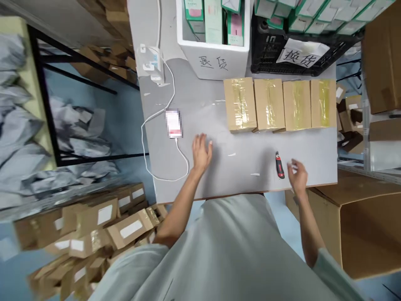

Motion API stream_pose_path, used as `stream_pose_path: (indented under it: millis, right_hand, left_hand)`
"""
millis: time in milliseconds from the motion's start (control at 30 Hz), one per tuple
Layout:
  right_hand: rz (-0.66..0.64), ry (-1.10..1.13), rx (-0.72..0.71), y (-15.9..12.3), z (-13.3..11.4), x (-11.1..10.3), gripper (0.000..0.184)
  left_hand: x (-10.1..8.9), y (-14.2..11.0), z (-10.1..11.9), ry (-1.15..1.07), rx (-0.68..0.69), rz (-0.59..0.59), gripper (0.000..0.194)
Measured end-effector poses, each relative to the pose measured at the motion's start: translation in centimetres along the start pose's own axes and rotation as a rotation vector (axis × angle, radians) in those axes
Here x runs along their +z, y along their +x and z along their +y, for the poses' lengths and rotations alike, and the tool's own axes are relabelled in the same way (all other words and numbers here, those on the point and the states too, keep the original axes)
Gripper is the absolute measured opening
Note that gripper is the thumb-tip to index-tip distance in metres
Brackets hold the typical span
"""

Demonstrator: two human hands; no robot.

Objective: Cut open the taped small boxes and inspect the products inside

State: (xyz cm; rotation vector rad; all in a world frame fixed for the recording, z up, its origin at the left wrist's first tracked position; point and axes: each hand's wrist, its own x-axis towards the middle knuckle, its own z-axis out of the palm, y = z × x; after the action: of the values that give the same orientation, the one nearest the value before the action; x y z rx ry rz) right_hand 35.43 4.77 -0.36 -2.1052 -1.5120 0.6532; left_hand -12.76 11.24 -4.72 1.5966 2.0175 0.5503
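Observation:
My left hand (201, 154) rests low over the grey table (216, 175), palm down, fingers stretched out and holding nothing. To its left lies a phone (174, 123), its screen blurred, with a white charging cable (183, 155) plugged into it. Near the table's front right, the fingers of my right hand (298, 175) are curled together; a small pale bit shows at the fingertips, too small to name. Just left of that hand is a red and black box cutter (280, 166), apart from it. Several taped cardboard boxes (269, 104) stand in a row beyond.
At the back are a white foam box (213, 62) and a black crate (266, 54), both holding green-and-white cartons. A power strip (155, 67) lies at the left edge. Parcels (106, 215) crowd the lower left; a large open carton (341, 234) stands at right.

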Motion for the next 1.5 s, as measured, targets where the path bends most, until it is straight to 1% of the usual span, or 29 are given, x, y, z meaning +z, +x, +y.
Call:
stream_pose_path:
  millis: [67, 133, 167, 200, 267, 333, 367, 433, 533, 600, 667, 733, 833, 967, 1067, 1133, 1200, 1267, 1333, 1400, 1467, 1500]
  right_hand:
    - [0.116, -0.046, -0.142, 7.1, 2.7, -0.8, 0.076]
    - [0.187, -0.099, -0.206, 13.3, 3.4, -1.0, 0.081]
    - [0.184, -0.129, -0.207, 15.9, 3.2, -1.0, 0.083]
    - [0.155, -0.158, -0.193, 18.1, 2.8, -0.9, 0.086]
    - [0.051, -0.197, -0.133, 21.4, 1.7, -0.3, 0.096]
    - [-0.049, -0.215, -0.060, 23.0, 0.8, 0.7, 0.107]
    - [-0.083, -0.221, -0.046, 23.2, 0.5, 1.1, 0.110]
    - [-0.122, -0.217, -0.028, 22.9, 0.3, 1.6, 0.110]
    - [-0.128, -0.188, -0.009, 22.3, 0.7, 1.1, 0.102]
    - [-0.114, -0.169, -0.004, 22.5, 1.3, 0.4, 0.096]
    - [-0.086, -0.161, -0.001, 23.1, 2.0, -0.6, 0.090]
    - [-0.056, -0.161, 0.013, 24.1, 2.7, -1.5, 0.081]
    - [-0.036, -0.138, 0.050, 26.1, 3.5, -3.1, 0.074]
    - [-0.049, -0.078, 0.078, 28.4, 3.9, -5.1, 0.079]
    - [-0.035, -0.038, 0.070, 28.5, 4.1, -6.6, 0.076]
    - [0.007, -0.005, 0.104, 27.2, 4.4, -7.8, 0.071]
    - [0.097, 0.020, 0.178, 24.5, 5.0, -9.0, 0.066]
    - [0.209, 0.035, 0.251, 20.2, 6.0, -10.3, 0.064]
    - [0.293, 0.056, 0.280, 14.5, 7.2, -11.4, 0.066]
    - [0.336, 0.084, 0.293, 8.0, 8.2, -12.2, 0.070]
    - [0.334, 0.112, 0.276, 1.8, 8.4, -12.2, 0.072]
    - [0.321, 0.115, 0.251, -0.9, 8.1, -11.9, 0.070]
  left_hand:
    - [3.3, -3.7, 4.7, -0.040, 0.022, -0.002, 0.054]
    - [6.6, -6.5, 9.5, -0.072, 0.083, -0.039, 0.051]
    - [8.2, -7.3, 11.9, -0.083, 0.125, -0.065, 0.051]
    - [9.6, -7.7, 14.2, -0.092, 0.168, -0.090, 0.050]
    - [11.9, -7.2, 18.8, -0.106, 0.264, -0.138, 0.051]
    - [13.7, -5.6, 23.2, -0.122, 0.353, -0.167, 0.052]
    - [14.4, -4.5, 25.1, -0.127, 0.390, -0.174, 0.054]
    - [15.6, -2.3, 28.5, -0.130, 0.441, -0.178, 0.055]
    - [16.7, 0.0, 32.0, -0.122, 0.475, -0.190, 0.057]
    - [16.9, 0.4, 33.2, -0.126, 0.478, -0.194, 0.056]
    - [16.9, -0.3, 33.5, -0.139, 0.474, -0.194, 0.055]
    - [16.5, -1.7, 33.0, -0.157, 0.463, -0.192, 0.054]
    - [15.7, -4.3, 31.0, -0.172, 0.414, -0.188, 0.051]
    - [15.1, -7.1, 27.9, -0.192, 0.323, -0.175, 0.047]
    - [14.8, -8.1, 26.3, -0.212, 0.297, -0.181, 0.045]
    - [14.3, -8.6, 25.5, -0.227, 0.308, -0.193, 0.045]
    - [13.5, -9.1, 24.5, -0.255, 0.321, -0.193, 0.046]
    - [12.4, -9.6, 23.1, -0.290, 0.317, -0.180, 0.045]
    - [10.9, -10.1, 21.2, -0.321, 0.291, -0.165, 0.045]
    - [9.3, -10.6, 18.8, -0.342, 0.246, -0.162, 0.046]
    - [7.7, -11.0, 16.3, -0.361, 0.195, -0.173, 0.048]
    - [6.9, -11.2, 14.9, -0.371, 0.174, -0.182, 0.049]
